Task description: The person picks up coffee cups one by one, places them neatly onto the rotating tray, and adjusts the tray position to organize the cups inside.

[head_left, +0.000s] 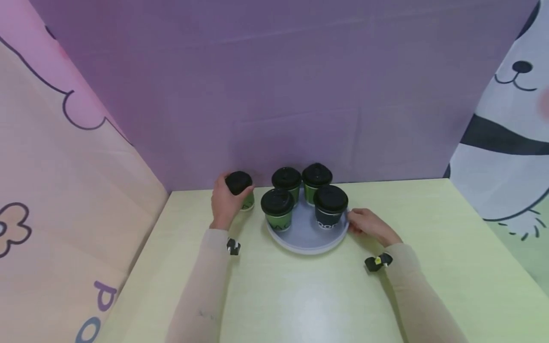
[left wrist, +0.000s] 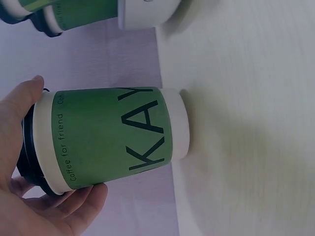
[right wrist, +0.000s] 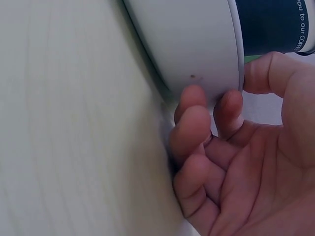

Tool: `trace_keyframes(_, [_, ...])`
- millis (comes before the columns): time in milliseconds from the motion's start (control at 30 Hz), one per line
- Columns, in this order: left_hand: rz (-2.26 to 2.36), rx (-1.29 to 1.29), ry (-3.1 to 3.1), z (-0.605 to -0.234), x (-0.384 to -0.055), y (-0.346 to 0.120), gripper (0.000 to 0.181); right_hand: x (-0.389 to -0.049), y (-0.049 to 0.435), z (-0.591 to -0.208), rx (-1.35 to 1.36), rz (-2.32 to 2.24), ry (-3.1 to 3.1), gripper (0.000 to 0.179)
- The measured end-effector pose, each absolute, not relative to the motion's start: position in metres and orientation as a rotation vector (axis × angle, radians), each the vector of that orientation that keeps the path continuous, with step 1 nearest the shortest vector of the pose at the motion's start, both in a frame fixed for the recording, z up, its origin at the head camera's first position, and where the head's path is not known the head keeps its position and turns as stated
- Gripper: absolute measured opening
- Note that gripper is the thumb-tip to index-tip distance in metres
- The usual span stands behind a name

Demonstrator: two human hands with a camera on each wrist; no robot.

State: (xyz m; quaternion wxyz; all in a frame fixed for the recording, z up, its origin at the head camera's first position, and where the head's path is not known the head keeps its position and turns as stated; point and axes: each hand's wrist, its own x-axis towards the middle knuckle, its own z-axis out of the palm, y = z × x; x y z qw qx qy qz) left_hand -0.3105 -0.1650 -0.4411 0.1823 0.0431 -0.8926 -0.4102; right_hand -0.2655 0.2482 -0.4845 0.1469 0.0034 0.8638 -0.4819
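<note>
My left hand point(head_left: 226, 202) grips a green paper coffee cup point(left wrist: 110, 135) with a black lid, thumb and fingers around the lid end. That cup is upright, left of a round white tray point(head_left: 306, 245); whether its base touches the table I cannot tell. In the left wrist view, dark letters and "Coffee for friend" show on its sleeve. My right hand point(head_left: 371, 225) holds the tray's right edge, with the thumb at the rim point(right wrist: 240, 59) and curled fingers against the outer wall. On the tray stand a dark-sleeved cup point(head_left: 329, 216) and three green cups point(head_left: 279, 221), all with black lids.
The tray and cups stand on a pale wooden table point(head_left: 300, 295), near its back edge. Behind rises a purple cloth wall point(head_left: 274, 95). Printed cloth panels flank the table on the left point(head_left: 64, 190) and on the right point(head_left: 502, 186).
</note>
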Motion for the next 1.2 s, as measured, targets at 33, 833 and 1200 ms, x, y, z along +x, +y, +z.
trace_keyframes(33, [-1.16,0.124,-2.505,-0.441,-0.308,-0.166,0.091,-0.266,0.248,-0.485,0.007,-1.385,2.492,0.023])
trace_keyframes(833, [-1.096,0.083,-2.503,-0.434,-0.251,-0.163,0.091,-0.263,0.253,-0.486,-0.136,-1.391,2.532,0.043])
trace_keyframes(1200, [-1.08,0.032,-2.539,-0.421,-0.243,-0.161,0.093,-0.265,0.257,-0.48,-0.166,-1.321,2.532,0.043])
